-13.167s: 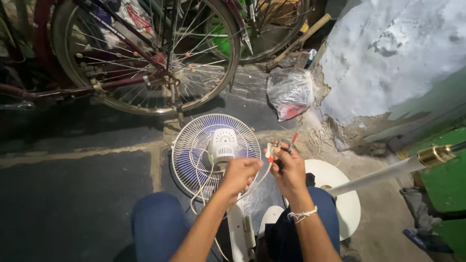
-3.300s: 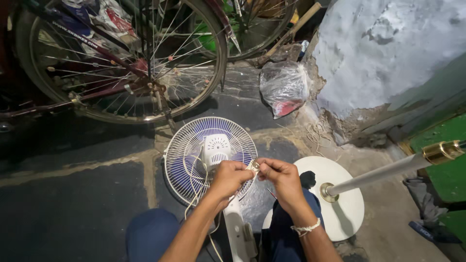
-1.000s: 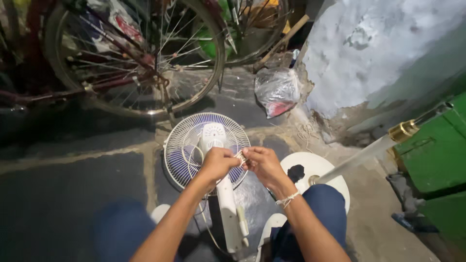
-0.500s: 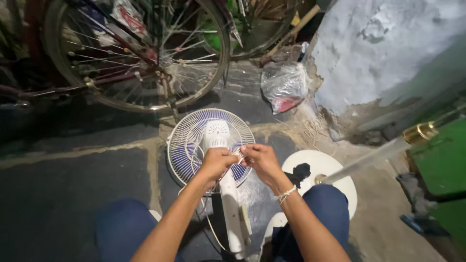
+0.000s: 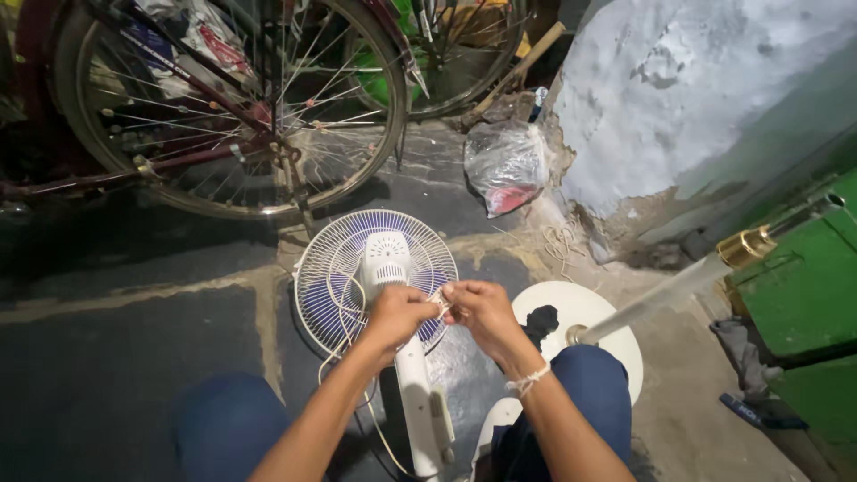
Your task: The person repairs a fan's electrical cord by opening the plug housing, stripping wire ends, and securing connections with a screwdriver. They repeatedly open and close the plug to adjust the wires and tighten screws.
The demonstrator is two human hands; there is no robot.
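My left hand [image 5: 397, 314] and right hand [image 5: 480, 308] meet fingertip to fingertip over the white pedestal fan head with its round blue-and-white wire guard [image 5: 332, 268], which lies flat on the floor between my knees, motor housing up. Both grips are pinched shut on the thin white electrical cord [image 5: 439, 303] at the point where the hands meet (the cord end itself is too small to make out). I judge the hands are held this close and high so the wire end stays taut and in sight above the guard. Slack cord loops down across the guard and trails along the white fan neck [image 5: 418, 402] toward me.

The white round fan base with a pale pole and brass collar [image 5: 589, 314] lies just right of my right wrist, pole slanting up to the right, apart from the fan head.

The floor is dark cracked concrete [image 5: 125, 339]. A bicycle wheel with a reddish frame [image 5: 232, 107] stands beyond the fan. A clear plastic bag with something red inside [image 5: 507, 165] sits against a peeling pale-blue wall [image 5: 696, 98]. A green metal box [image 5: 808, 295] is at far right.
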